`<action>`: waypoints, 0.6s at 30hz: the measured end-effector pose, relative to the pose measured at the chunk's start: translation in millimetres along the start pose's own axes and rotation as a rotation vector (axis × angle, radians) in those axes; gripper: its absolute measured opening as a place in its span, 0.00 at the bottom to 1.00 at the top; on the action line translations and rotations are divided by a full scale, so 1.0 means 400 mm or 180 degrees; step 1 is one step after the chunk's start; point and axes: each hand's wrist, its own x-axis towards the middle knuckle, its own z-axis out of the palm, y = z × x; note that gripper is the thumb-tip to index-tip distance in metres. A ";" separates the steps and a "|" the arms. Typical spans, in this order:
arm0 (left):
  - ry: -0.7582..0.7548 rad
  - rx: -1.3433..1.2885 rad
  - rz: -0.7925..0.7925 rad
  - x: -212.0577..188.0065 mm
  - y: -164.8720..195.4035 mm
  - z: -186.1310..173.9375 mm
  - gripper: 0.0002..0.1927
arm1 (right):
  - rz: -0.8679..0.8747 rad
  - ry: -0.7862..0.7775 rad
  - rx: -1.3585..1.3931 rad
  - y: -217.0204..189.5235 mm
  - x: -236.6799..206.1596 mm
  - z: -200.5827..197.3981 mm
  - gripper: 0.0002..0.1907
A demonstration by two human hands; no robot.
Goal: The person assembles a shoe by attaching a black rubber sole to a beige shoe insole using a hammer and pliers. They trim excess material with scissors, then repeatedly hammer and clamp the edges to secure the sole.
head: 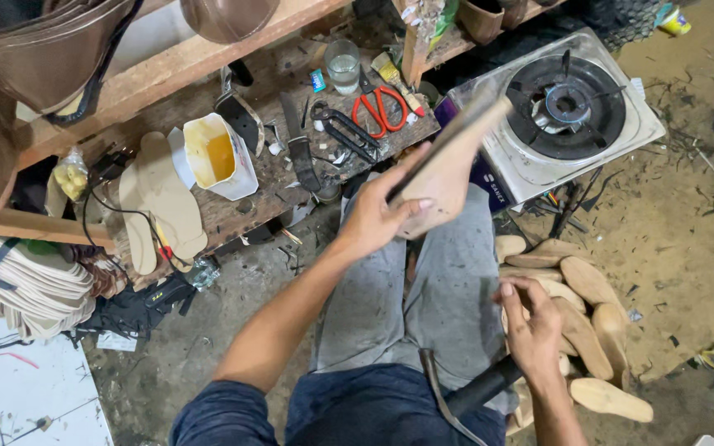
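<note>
Sole piece (448,161), tan and flat, is raised over the lap, tilted toward the gas burner (568,107), pinched in the left hand (378,219) with its grip clenched on the lower end. Farther left on the bench (233,211) stands a white carton (216,157) cut open, yellow inside. Right hand (530,326) curls, fingers bent, above a dark handle (481,388) beside piled insoles (588,310); whether it grasps anything I cannot tell.

Left hand (373,219) grips a tan shoe sole (448,165), tilted up over the lap. Right hand (532,326) hangs curled above a heap of soles (588,314) on the floor. Red scissors (380,107) near the tabletop's right edge (gas stove (568,107) just beside).
</note>
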 end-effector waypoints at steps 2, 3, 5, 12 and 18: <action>0.0196 -0.2156 -0.0722 0.010 -0.009 0.007 0.31 | 0.0220 -0.0130 0.0344 -0.043 0.032 0.033 0.10; 0.0313 -0.3236 -0.1069 0.016 -0.014 0.008 0.29 | 0.0314 -0.0190 0.0510 -0.065 0.047 0.048 0.11; -0.0050 -0.4175 -0.1010 0.022 -0.021 0.001 0.30 | 0.0349 -0.0445 0.0906 -0.106 0.067 0.075 0.11; -0.0227 -0.5347 -0.1211 0.023 -0.006 -0.017 0.33 | 0.0079 -0.0977 0.1546 -0.195 0.095 0.135 0.14; -0.0097 -0.4978 -0.1019 0.010 -0.008 -0.014 0.32 | 0.0492 -0.1181 0.2047 -0.214 0.108 0.150 0.18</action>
